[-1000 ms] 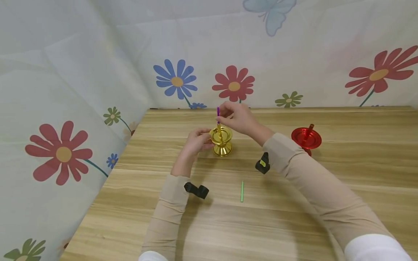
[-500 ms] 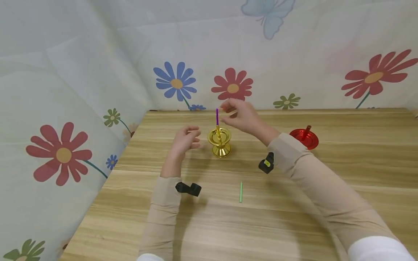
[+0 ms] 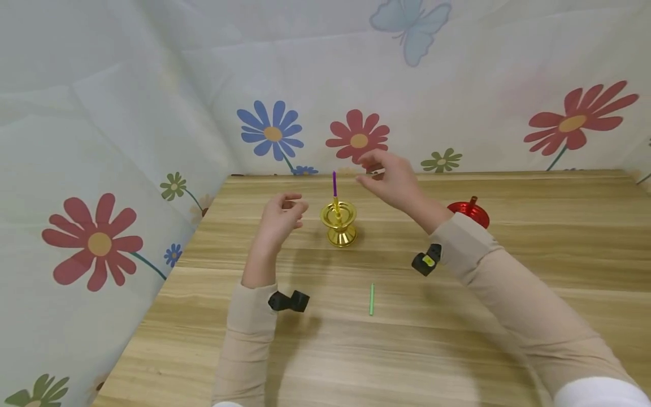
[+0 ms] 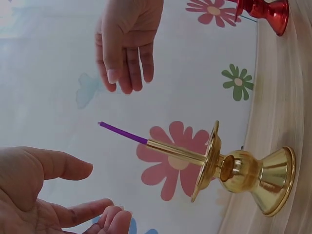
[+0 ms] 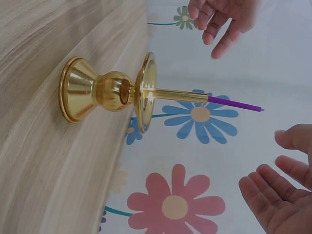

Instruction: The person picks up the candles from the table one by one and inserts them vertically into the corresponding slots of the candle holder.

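A purple candle (image 3: 334,184) stands in the tube of a gold candle holder (image 3: 342,235), tilted slightly from the tube's line in both wrist views. To its left, my left hand (image 3: 281,219) hovers with relaxed fingers, touching nothing. On the other side my right hand (image 3: 390,180) is raised a little above the holder's dish, thumb and fingers apart and holding nothing. Both wrist views show a gap between each hand and the candle (image 4: 123,132). A light green candle (image 3: 372,299) lies on the table in front of the gold holder.
A red candle holder (image 3: 471,212) stands at the right, partly hidden by my right sleeve in the head view; its tube holds no visible candle. The wooden table (image 3: 386,356) meets a flower-printed cloth (image 3: 458,85) at the back and left.
My right hand has let go of the purple candle and moved right. My left hand has released the gold holder's dish and drawn back to the left. The candle stays in the tube.
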A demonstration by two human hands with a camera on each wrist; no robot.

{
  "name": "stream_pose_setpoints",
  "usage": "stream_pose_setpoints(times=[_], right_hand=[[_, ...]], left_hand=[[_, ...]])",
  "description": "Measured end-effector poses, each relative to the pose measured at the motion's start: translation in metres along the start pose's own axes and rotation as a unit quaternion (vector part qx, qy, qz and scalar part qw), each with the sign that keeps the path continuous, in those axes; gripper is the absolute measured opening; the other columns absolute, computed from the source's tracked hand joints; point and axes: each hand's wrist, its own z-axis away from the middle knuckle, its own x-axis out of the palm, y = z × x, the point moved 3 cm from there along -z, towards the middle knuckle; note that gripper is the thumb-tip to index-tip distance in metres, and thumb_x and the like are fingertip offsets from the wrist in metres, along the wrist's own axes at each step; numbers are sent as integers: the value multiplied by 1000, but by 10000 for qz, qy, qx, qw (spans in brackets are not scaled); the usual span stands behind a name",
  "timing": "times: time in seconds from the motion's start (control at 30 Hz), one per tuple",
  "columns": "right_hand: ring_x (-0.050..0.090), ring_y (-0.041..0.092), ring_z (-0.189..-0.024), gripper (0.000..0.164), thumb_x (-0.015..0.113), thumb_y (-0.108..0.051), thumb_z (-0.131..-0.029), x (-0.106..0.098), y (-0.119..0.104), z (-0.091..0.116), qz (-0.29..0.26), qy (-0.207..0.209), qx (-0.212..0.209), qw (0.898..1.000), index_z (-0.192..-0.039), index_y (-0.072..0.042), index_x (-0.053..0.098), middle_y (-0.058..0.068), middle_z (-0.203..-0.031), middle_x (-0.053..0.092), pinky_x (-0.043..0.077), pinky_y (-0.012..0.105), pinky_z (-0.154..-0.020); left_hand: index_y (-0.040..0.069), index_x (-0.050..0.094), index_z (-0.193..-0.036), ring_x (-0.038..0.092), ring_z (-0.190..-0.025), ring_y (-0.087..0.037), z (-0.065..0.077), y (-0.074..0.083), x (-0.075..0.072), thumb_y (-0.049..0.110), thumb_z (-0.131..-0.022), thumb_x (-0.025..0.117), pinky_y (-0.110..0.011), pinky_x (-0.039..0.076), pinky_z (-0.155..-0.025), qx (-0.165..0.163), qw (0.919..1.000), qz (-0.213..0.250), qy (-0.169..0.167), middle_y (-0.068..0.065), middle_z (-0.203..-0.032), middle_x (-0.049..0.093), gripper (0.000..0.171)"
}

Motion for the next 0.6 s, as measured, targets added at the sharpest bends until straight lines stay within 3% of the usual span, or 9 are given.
stream_pose_setpoints(times=[0.27,0.4,0.6], right_hand=[[60,34,-104,29,64,-6,-88,-24,-2,12,166,247,-17,9996,-114,6,58,21,-112,63,53,43,-90],[61,33,-103,30,64,-7,-89,-38,0,19,295,446,82,9985,-115,6,58,22,-111,63,53,43,-89],[60,32,-105,29,61,-10,-91,-56,0,29,246,596,376,9972,-116,5,58,22,-113,63,52,44,-91]], left_hand=[[-2,51,-126,57,-91,-25,14,11,7,18,-93,57,-28,53,-72,515,9946,-877,-183,-17,-107,55,39],[-2,53,-124,58,-94,-29,18,16,16,18,-92,58,-32,52,-74,770,9879,-1278,-426,-19,-110,56,38],[-3,53,-122,56,-95,-30,26,18,32,20,-91,61,-35,51,-76,844,9788,-1715,-731,-18,-109,56,40]])
